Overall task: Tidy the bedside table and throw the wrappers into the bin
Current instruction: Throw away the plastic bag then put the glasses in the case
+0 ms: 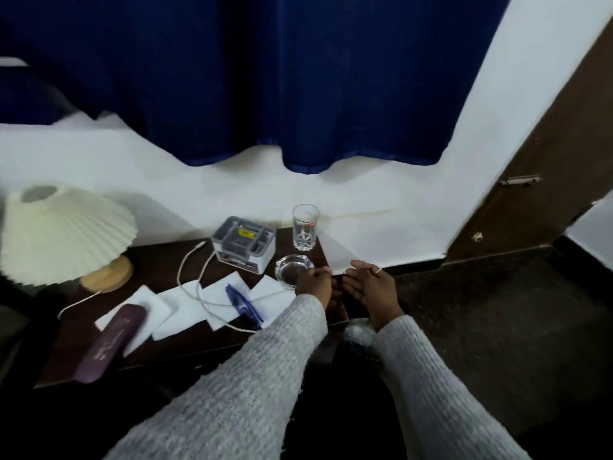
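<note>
Bedside table (159,260) w/ 1 lamp (63,234), 1 glass (305,227), 1 ashtray (292,265), 1 pen (243,305).

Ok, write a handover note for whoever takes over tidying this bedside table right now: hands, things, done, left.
Left hand: fingers curled at the ashtray rim; grip unclear.
Right hand: open, cupped off the table edge, nothing seen in it.
White papers, blue pen, cable and purple case lie spread on the table; glass upright at the back.
Done: nothing evident.
Left: bin the papers, tidy the rest; no bin clearly visible.
</note>
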